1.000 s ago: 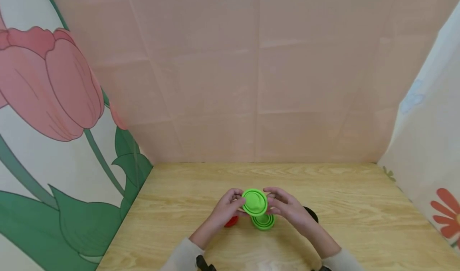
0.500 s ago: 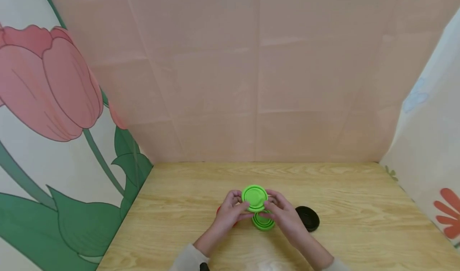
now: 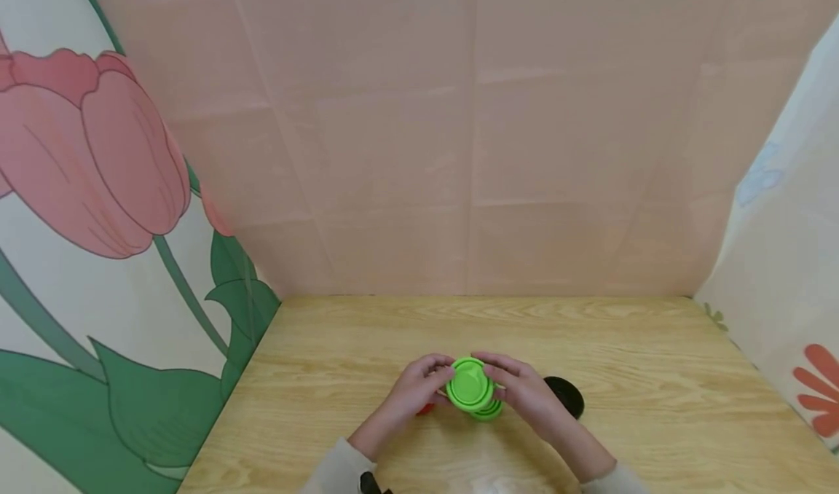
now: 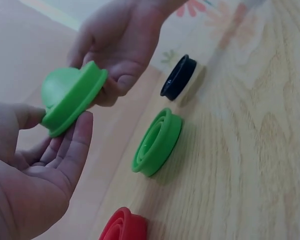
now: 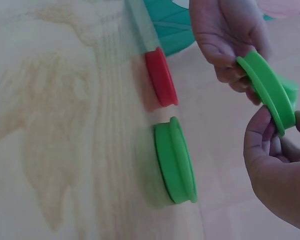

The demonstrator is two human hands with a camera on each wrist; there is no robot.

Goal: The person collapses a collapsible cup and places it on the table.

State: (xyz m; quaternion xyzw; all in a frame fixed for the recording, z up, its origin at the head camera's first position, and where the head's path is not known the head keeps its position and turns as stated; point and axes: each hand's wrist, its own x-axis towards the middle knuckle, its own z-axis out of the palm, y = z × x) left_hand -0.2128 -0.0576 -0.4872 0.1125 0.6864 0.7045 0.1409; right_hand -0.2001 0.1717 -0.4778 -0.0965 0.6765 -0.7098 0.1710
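Between both hands, above the table, is a green collapsible cup (image 3: 469,385), folded into a shallow ringed disc with a bulging middle (image 4: 60,87). My left hand (image 3: 418,385) pinches its left rim, thumb on the near face and fingers behind. Its right rim is pinched by my right hand (image 3: 521,390). Below it, a second green ringed cup (image 4: 156,142) lies folded on the table, partly covered in the head view. A red ringed cup (image 5: 161,77) rests to the left, mostly hidden behind my left hand in the head view.
A round black piece (image 3: 565,396) of similar shape lies on the wooden table (image 3: 314,377), just right of my right hand. Behind the table hangs a pink cloth backdrop (image 3: 393,151). Flower-printed sheets flank both sides.
My right hand has closed on the held green cup's right rim, joining the left. After rising slightly, the cup has come lower, covering more of the second green cup.
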